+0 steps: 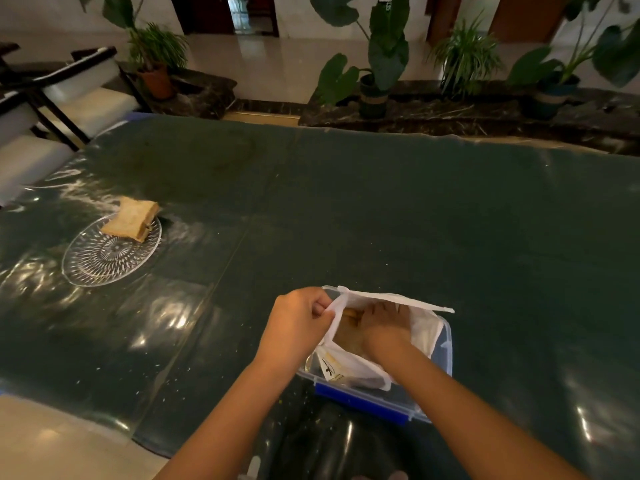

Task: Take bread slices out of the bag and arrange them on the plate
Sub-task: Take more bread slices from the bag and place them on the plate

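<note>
A white plastic bread bag (420, 325) lies inside a clear container with blue clasps (445, 358) near the table's front edge. My left hand (298, 323) pinches the bag's left rim and holds its mouth apart. My right hand (382, 322) reaches inside the bag, fingers down on a brown bread slice (348, 336) that only partly shows; whether the fingers grip it is hidden. Far to the left sits a cut-glass plate (100, 261) with a stack of bread slices (131, 220) resting on its far rim.
The dark green table (381, 209) is under a shiny clear cover and stretches wide between plate and container. Chairs (52, 95) stand at the back left. Potted plants (377, 74) line a dark ledge beyond the far edge. Pale floor shows at the lower left.
</note>
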